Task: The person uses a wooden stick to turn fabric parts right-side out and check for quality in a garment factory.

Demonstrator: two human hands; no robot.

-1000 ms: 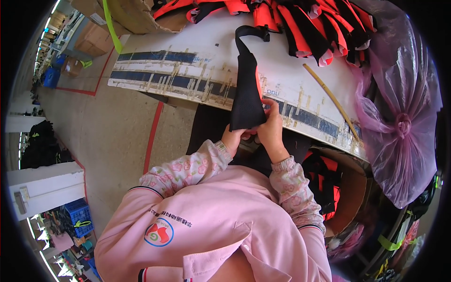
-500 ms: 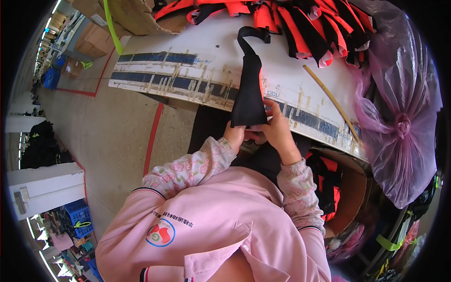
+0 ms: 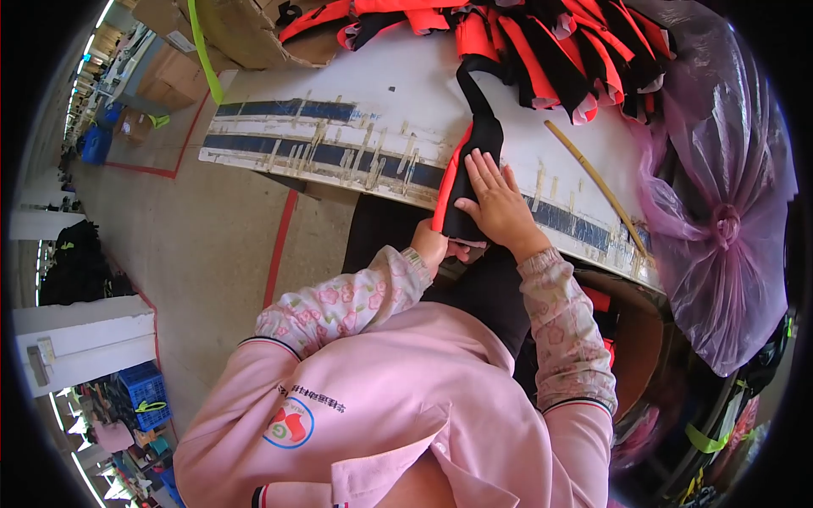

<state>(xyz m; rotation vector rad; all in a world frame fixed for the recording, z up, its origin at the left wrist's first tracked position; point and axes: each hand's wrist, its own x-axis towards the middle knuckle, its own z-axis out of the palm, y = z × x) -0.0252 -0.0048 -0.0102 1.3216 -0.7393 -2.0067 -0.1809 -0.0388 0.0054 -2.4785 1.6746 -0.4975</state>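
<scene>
A long, tapered black fabric piece [image 3: 486, 134] with an orange-red side lies over the table's near edge, its narrow black strap [image 3: 476, 89] trailing away toward the pile at the back. My left hand [image 3: 430, 241] is closed round the near end at its left corner; some of its fingers are hidden under the fabric. On the black face, my right hand [image 3: 501, 207] lies flat with its fingers stretched out and the thumb apart. A thin pale edge shows at the near end, between my hands.
The white table [image 3: 373, 76] has worn tape strips along its front. Several orange and black fabric pieces [image 3: 542, 59] are heaped at the back. A wooden stick [image 3: 597, 182] and a tied purple plastic bag [image 3: 724, 229] are at the right, a cardboard box [image 3: 254, 34] at the back left.
The piece has turned so its orange side shows on the left, and its strap has shifted right. My right hand has moved from the near end onto the black face and flattened.
</scene>
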